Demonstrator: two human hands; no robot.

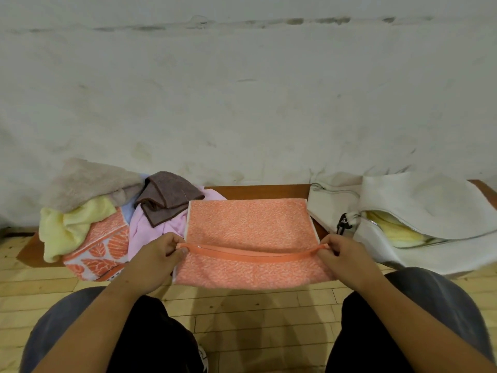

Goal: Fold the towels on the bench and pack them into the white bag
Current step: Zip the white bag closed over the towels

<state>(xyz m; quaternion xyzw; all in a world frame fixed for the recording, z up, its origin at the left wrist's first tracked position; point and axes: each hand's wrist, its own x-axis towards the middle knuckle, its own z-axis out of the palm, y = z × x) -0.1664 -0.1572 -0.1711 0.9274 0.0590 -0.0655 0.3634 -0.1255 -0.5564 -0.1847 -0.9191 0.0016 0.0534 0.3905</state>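
Observation:
An orange speckled towel [248, 224] lies spread on the brown bench [255, 191], its near part hanging over the front edge. My left hand [156, 258] pinches the left end of its orange hem, and my right hand [343, 255] pinches the right end; the hem is lifted and stretched between them. The white bag [416, 208] lies open on the bench's right end, with a pale yellow towel [395, 230] showing inside it.
An unfolded pile sits on the bench's left end: a beige towel [86, 181], a yellow towel [67, 227], an orange leaf-print towel [99, 249], a pink towel [150, 227] and a dark brown cloth [166, 197]. A pale wall stands behind. My knees are over the wooden floor [255, 313].

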